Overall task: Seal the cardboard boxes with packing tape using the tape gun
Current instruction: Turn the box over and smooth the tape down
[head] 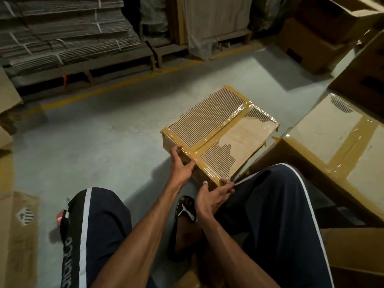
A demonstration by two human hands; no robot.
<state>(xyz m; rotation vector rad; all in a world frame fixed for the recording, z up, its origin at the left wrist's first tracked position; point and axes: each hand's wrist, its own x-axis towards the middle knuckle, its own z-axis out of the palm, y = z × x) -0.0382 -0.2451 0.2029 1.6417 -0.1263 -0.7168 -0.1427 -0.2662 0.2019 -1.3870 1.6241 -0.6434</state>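
Observation:
A small cardboard box (220, 129) lies on the grey floor in front of my knees. Its top is torn to bare corrugation, and brown tape runs along its centre seam and edges. My left hand (181, 165) holds its near left edge, thumb on the taped top and fingers on the side. At the box's near corner my right hand (214, 197) touches the taped edge with fingers spread. No tape gun is in view.
A larger taped box (332, 140) stands to the right, with more boxes (311, 38) stacked behind it. Bundled flat cardboard on pallets (68, 38) fills the back left. A sandalled foot (185, 215) rests between my knees. Torn cardboard (18, 235) lies at the left.

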